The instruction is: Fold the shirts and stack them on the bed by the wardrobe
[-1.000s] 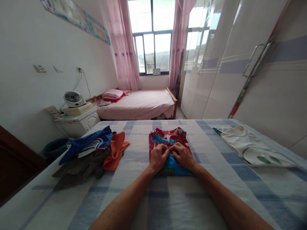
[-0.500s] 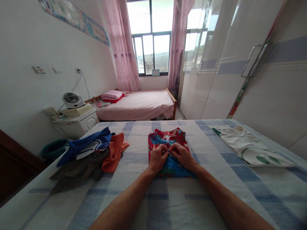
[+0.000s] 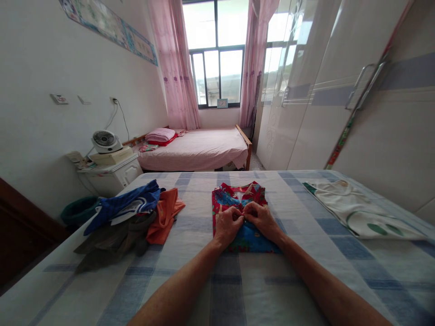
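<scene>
A red and blue patterned shirt [image 3: 251, 240], folded into a rough rectangle, lies on the bed in front of me with its collar pointing away. My left hand [image 3: 229, 222] rests on its left half, fingers pinched on the cloth at the front opening. From the other side my right hand [image 3: 260, 218] pinches the same spot, its fingertips almost meeting those of the left. Whatever small part of the front, perhaps a button, sits between the fingertips is too small to make out.
Left of the shirt is a loose heap with a blue garment [image 3: 132, 199], an orange one [image 3: 163, 217] and a dark one [image 3: 112, 240]. A white and green garment [image 3: 356, 208] lies flat at right. Beyond the checked bedspread [image 3: 190, 271] stands a pink-covered bed [image 3: 204, 147].
Both hands stay at the shirt's front opening, with small shifts of the fingertips. The whole view has moved slightly, so everything sits a little further right. The garments lie as before.
</scene>
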Action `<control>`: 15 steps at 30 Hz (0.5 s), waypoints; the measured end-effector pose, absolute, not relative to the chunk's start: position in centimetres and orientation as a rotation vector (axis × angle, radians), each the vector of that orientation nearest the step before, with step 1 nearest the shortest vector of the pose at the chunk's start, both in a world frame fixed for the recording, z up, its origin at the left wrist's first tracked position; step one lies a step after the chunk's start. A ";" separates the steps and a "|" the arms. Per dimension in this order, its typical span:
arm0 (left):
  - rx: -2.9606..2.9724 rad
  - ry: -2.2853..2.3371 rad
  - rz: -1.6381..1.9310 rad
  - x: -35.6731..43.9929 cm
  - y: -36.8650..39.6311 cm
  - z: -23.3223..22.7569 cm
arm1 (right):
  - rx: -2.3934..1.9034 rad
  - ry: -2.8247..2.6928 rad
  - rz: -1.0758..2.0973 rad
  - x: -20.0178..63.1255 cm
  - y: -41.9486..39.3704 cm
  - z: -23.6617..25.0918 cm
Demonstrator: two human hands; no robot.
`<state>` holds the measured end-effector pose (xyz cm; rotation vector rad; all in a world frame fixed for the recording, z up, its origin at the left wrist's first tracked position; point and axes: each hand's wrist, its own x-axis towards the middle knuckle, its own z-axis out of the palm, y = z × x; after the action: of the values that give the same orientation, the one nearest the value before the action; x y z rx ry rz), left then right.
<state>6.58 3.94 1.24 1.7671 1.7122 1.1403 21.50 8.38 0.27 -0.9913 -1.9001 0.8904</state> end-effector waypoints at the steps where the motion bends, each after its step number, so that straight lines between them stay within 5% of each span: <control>1: 1.766 1.741 1.128 6.7 3.9 1.3 | -0.986 -1.902 0.900 21.5 8.5 0.2; 15: 1.612 1.683 1.181 6.8 4.5 0.7 | -0.999 -1.968 0.813 21.2 8.0 0.9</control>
<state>6.78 4.53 0.72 1.6119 1.6826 1.1806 21.16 8.04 0.91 -0.9990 -1.9677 0.8126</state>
